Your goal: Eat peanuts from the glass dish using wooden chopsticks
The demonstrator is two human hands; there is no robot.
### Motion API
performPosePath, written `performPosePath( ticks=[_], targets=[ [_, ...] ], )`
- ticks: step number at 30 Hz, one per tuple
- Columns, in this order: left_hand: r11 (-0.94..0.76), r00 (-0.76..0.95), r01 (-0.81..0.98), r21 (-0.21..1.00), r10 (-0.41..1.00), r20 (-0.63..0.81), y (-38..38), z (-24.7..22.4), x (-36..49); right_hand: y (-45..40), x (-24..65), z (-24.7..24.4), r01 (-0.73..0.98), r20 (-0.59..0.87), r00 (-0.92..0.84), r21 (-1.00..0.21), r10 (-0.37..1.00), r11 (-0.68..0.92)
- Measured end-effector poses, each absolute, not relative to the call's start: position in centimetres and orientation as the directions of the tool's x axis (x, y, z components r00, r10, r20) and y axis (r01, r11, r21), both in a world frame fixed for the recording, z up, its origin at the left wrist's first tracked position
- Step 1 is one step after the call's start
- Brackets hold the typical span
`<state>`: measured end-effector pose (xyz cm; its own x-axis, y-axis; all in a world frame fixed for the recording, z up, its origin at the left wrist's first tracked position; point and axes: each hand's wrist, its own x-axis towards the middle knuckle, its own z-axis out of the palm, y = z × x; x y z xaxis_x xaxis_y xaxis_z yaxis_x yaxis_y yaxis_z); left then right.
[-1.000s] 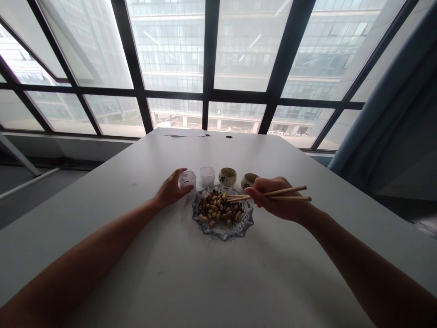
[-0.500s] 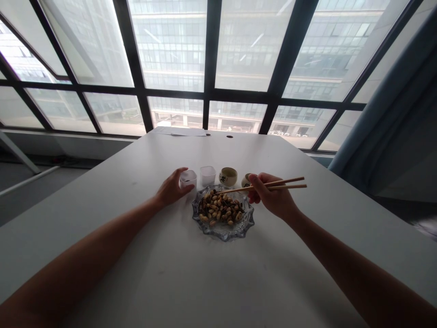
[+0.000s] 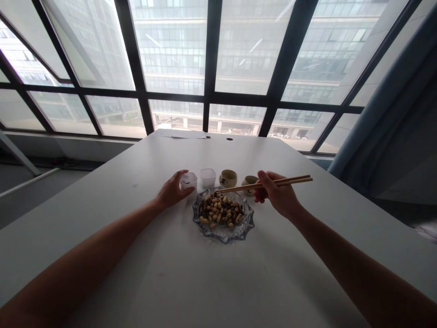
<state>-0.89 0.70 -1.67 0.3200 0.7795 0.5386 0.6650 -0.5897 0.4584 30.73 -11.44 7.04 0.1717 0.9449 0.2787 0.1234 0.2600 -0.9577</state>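
My left hand (image 3: 172, 189) grips a small translucent plastic cup (image 3: 189, 182) by its side, with something dark inside it. My right hand (image 3: 278, 193) is closed around a pair of wooden chopsticks (image 3: 246, 187). Their tips meet at the far left edge of the nut pile, by a small dark piece (image 3: 215, 194); at this size I cannot make out its kind. Below the tips, a scalloped glass plate (image 3: 225, 238) bears a heap of pistachio-like nuts (image 3: 218, 212) mixed with dark seeds.
Beyond the plate stand a second translucent cup (image 3: 208, 178) and two beige ceramic cups with dark characters, one in the middle (image 3: 228, 178) and another (image 3: 250, 182) partly behind the chopsticks. Papers (image 3: 184, 134) lie at the white table's (image 3: 153, 269) far edge, before the windows.
The right hand has shifted slightly right, and the chopstick tips have drawn a little left to the pile's edge, with a dark piece now at them. The left hand stays on its cup.
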Motion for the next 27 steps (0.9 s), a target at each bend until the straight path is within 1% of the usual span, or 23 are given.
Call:
performPosePath(
  ticks=[3, 5, 16, 20, 25, 27],
  targets=[
    [-0.593, 0.318, 0.664, 0.456, 0.775, 0.545, 0.7, -1.7, -0.9, -10.5, 31.9, 6.6, -0.008, 0.193, 0.227, -0.980, 0.955, 0.200],
    [-0.594, 0.318, 0.665, 0.453, 0.774, 0.548, 0.7, -1.7, -0.8, -9.9, 32.7, 6.3, -0.061, 0.147, 0.239, -0.984, 0.960, 0.166],
    [-0.595, 0.321, 0.665, 0.453, 0.774, 0.545, 0.8, -1.8, -0.9, -9.7, 33.3, 6.3, -0.151, 0.051, 0.219, -0.985, 0.974, 0.086],
    [-0.592, 0.321, 0.665, 0.454, 0.777, 0.542, 0.7, -1.7, -0.8, -9.8, 33.2, 6.5, -0.097, 0.109, 0.228, -0.986, 0.968, 0.133],
    [-0.600, 0.326, 0.660, 0.452, 0.771, 0.548, 0.7, -1.7, -0.8, -10.7, 32.7, 7.4, 0.084, 0.270, 0.248, -0.963, 0.930, 0.257],
    [-0.605, 0.328, 0.656, 0.451, 0.767, 0.552, 0.7, -1.7, -0.8, -11.0, 32.5, 7.7, 0.129, 0.305, 0.253, -0.951, 0.918, 0.280]
  ],
)
